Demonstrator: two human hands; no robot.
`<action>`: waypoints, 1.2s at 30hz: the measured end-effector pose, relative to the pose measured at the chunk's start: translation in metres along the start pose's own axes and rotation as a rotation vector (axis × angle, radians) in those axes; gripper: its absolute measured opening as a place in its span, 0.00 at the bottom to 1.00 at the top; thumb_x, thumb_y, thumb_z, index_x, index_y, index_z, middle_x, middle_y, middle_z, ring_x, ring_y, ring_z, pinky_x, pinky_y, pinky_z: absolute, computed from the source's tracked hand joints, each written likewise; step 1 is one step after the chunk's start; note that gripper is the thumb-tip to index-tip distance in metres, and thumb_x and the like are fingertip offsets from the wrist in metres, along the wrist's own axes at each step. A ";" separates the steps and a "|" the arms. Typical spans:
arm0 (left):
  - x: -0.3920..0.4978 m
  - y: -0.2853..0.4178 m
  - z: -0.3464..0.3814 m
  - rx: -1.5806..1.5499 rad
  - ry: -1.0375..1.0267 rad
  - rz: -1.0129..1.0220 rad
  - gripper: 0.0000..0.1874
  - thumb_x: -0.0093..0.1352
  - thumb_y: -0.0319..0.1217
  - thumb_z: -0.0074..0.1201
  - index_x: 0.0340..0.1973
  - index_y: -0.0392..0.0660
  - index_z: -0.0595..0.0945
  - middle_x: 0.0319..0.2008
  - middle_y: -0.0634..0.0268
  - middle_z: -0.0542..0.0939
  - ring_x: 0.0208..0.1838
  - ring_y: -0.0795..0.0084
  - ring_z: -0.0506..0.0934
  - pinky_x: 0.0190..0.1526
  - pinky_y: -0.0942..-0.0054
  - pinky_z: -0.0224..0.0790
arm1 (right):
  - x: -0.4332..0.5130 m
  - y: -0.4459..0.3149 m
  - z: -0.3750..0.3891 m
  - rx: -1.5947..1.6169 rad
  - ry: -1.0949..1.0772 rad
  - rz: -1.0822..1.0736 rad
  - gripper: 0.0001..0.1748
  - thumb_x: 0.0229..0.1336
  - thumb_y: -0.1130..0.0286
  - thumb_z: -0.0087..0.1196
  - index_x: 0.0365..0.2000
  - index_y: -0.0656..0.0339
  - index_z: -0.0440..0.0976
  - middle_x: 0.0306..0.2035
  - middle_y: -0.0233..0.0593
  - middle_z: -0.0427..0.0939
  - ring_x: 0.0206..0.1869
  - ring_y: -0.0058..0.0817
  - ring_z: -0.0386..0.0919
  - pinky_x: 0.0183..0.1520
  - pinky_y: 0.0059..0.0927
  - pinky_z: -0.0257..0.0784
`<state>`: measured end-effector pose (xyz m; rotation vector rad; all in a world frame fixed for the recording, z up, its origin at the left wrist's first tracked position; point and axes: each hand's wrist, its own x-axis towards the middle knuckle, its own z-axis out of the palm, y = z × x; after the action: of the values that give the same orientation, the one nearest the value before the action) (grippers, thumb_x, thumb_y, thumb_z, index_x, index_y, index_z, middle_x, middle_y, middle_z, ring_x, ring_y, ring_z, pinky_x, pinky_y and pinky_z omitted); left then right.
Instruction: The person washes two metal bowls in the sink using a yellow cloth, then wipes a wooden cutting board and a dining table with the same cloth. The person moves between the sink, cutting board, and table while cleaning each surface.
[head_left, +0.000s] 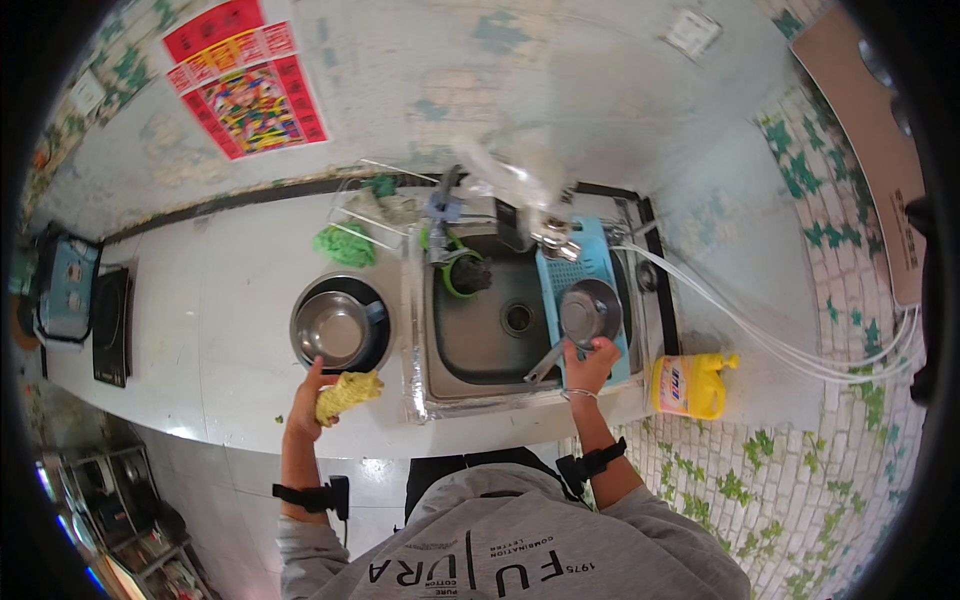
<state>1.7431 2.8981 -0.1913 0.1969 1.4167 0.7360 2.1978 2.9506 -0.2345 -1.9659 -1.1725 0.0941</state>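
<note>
My left hand (306, 405) holds a yellow cloth (346, 396) against its palm, its fingers at the near rim of a metal bowl (332, 334). That bowl sits inside a larger dark pan or bowl (382, 336) on the counter. My right hand (589, 366) grips a small metal saucepan (590, 311) near its rim, over the blue plastic drain basket (559, 277) that spans the right side of the sink. The saucepan's handle (544, 363) points toward the front left. Inside the steel sink (487, 337), a green-rimmed container (454, 276) with something dark stands at the back left.
Behind the pans lies a green mesh cloth (344, 244), beside a wire rack (367, 225). A faucet (438, 244) rises at the sink's back. To the right stands a yellow detergent bottle (688, 385), with white hoses (720, 315) behind it. An induction cooktop (112, 326) is far left.
</note>
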 end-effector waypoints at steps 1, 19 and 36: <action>0.007 0.011 0.011 -0.015 -0.068 -0.088 0.33 0.65 0.63 0.42 0.36 0.42 0.77 0.21 0.65 0.76 0.15 0.76 0.70 0.13 0.78 0.61 | 0.006 0.048 -0.005 -0.003 -0.110 0.202 0.24 0.40 0.67 0.68 0.32 0.66 0.64 0.31 0.46 0.67 0.28 0.40 0.67 0.30 0.41 0.63; 0.079 -0.006 -0.021 1.009 1.047 1.097 0.19 0.65 0.35 0.43 0.48 0.38 0.69 0.28 0.46 0.79 0.25 0.48 0.78 0.25 0.55 0.69 | 0.012 0.075 -0.010 1.495 -0.828 1.051 0.11 0.62 0.65 0.49 0.26 0.60 0.66 0.23 0.34 0.67 0.22 0.23 0.67 0.22 0.25 0.63; -0.041 0.037 0.069 1.310 0.840 1.278 0.22 0.67 0.29 0.47 0.57 0.47 0.65 0.20 0.53 0.78 0.19 0.50 0.76 0.22 0.54 0.66 | -0.041 0.019 -0.059 0.308 -0.864 -0.090 0.14 0.60 0.68 0.48 0.43 0.62 0.59 0.30 0.49 0.73 0.22 0.41 0.74 0.21 0.41 0.67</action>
<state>1.7965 2.9232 -0.1253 2.1584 2.3743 0.7626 2.2141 2.8795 -0.2216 -1.6062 -1.6459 1.0945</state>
